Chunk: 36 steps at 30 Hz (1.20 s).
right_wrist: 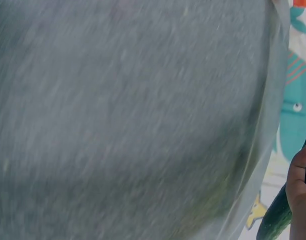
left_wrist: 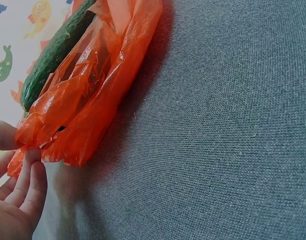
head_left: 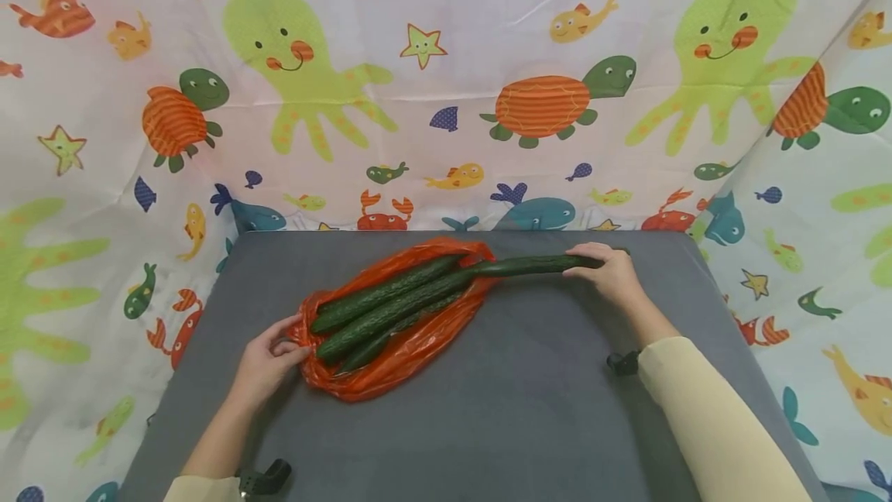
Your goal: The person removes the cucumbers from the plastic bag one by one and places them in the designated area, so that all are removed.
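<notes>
An orange plastic bag (head_left: pixel 425 351) lies open on the grey table, with several long green cucumbers (head_left: pixel 397 316) inside it. My left hand (head_left: pixel 268 359) pinches the bag's near-left edge between thumb and fingers; the left wrist view shows the crumpled bag (left_wrist: pixel 100 105) at the fingertips and one cucumber (left_wrist: pixel 55 55) beside its folds. At the bag's far-right mouth, my right hand (head_left: pixel 608 273) grips the outer end of another cucumber (head_left: pixel 530 265), whose other end overlaps the bag. In the right wrist view the right hand (right_wrist: pixel 300 195) and its cucumber (right_wrist: pixel 277 215) show only at the edge.
The grey cloth-covered table (head_left: pixel 530 409) extends in front of and to the right of the bag. A white curtain (head_left: pixel 446 146) printed with sea animals stands along its back and both sides. Dark wrist devices (head_left: pixel 266 479) sit at both sleeves.
</notes>
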Each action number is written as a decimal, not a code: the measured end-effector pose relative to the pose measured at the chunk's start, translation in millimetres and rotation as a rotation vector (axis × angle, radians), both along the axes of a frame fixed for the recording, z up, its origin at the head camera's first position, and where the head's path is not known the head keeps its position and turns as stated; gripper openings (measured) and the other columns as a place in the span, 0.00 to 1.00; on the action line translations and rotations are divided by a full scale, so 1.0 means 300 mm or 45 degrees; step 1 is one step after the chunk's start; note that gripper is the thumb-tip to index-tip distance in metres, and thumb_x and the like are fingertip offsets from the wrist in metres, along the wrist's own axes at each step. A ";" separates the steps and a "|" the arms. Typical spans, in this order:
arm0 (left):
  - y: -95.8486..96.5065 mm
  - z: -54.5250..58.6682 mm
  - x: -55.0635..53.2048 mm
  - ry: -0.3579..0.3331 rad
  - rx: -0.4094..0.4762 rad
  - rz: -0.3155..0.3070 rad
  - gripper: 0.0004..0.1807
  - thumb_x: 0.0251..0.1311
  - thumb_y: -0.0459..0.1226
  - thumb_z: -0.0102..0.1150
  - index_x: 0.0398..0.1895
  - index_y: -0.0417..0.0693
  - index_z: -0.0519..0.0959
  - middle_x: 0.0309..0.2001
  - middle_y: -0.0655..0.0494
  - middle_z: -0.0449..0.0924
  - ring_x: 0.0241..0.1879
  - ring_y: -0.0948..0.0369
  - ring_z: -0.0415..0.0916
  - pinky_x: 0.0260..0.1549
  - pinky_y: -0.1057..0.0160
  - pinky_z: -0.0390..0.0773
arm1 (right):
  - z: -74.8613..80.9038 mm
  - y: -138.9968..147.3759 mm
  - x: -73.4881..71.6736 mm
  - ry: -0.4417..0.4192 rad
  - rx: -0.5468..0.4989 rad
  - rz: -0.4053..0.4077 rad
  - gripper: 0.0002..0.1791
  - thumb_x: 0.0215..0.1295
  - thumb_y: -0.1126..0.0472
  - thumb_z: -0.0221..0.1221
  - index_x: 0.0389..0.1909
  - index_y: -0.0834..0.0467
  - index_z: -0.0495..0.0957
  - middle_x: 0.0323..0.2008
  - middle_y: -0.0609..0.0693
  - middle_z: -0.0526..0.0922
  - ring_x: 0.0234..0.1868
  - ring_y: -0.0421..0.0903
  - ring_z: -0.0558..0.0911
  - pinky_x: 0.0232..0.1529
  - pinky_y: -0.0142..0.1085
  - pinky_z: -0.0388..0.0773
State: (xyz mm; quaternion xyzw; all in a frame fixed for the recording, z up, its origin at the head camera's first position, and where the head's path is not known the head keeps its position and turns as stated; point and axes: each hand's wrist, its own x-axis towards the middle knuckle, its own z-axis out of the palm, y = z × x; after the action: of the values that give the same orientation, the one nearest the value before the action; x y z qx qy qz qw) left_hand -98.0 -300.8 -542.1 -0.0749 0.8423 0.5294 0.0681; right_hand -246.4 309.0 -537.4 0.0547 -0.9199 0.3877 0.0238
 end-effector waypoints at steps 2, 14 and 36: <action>-0.001 -0.004 0.006 -0.013 0.009 0.001 0.36 0.63 0.42 0.69 0.73 0.55 0.69 0.41 0.44 0.86 0.36 0.66 0.81 0.33 0.64 0.77 | -0.007 0.022 -0.001 -0.006 0.014 -0.019 0.25 0.53 0.48 0.76 0.53 0.49 0.86 0.59 0.53 0.82 0.65 0.54 0.75 0.64 0.57 0.69; -0.008 -0.023 0.019 -0.022 -0.001 0.026 0.35 0.63 0.41 0.70 0.73 0.53 0.69 0.40 0.43 0.86 0.36 0.67 0.81 0.34 0.66 0.78 | -0.034 0.110 -0.005 0.018 0.040 -0.064 0.24 0.52 0.48 0.76 0.50 0.49 0.87 0.57 0.54 0.84 0.64 0.56 0.76 0.64 0.55 0.70; 0.000 -0.015 0.000 -0.036 0.014 0.017 0.36 0.62 0.41 0.70 0.73 0.52 0.69 0.41 0.44 0.85 0.34 0.66 0.81 0.32 0.63 0.77 | -0.018 0.213 -0.039 -0.043 0.152 -0.163 0.23 0.57 0.51 0.74 0.53 0.53 0.85 0.60 0.60 0.81 0.66 0.62 0.73 0.63 0.61 0.67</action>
State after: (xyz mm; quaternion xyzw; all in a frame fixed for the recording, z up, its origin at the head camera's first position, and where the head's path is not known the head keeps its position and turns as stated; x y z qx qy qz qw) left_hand -98.0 -300.7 -546.6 -0.0874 0.8378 0.5334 0.0768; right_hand -258.1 372.9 -542.8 -0.0096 -0.9433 0.3306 0.0298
